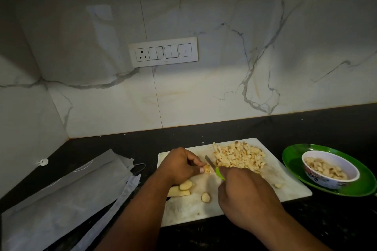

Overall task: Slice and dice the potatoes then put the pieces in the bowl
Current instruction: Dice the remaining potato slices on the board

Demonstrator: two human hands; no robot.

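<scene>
You are in the middle of the job, and a lot is done already. Your left hand (179,164) has its fingers curled down on a small potato piece (207,168), pinning it to the white cutting board (285,181). Your right hand (242,191) is wrapped around the green handle of the knife (214,167), and the blade sits right beside your left fingertips, next to that piece.

Just past the knife, on the far side of your right hand, lies a big pile of diced potato (238,156). Those cubes look finished, but they are on the board and not in the bowl yet.

The bowl (330,171) stands off to the right of your right hand, on a green plate (293,159). It already has some potato pieces in it, so part of the moving seems done too.

Some cutting is left. Close to your left wrist lie a few potato slices (183,188), and one round slice (205,197) lies between your two arms. One little bit (277,185) sits alone just right of your right hand.

So I think you need to dice these last slices, then carry the pile over to the bowl. To the left of your left arm, some plastic bags (67,193) lie on the dark surface (326,128).
</scene>
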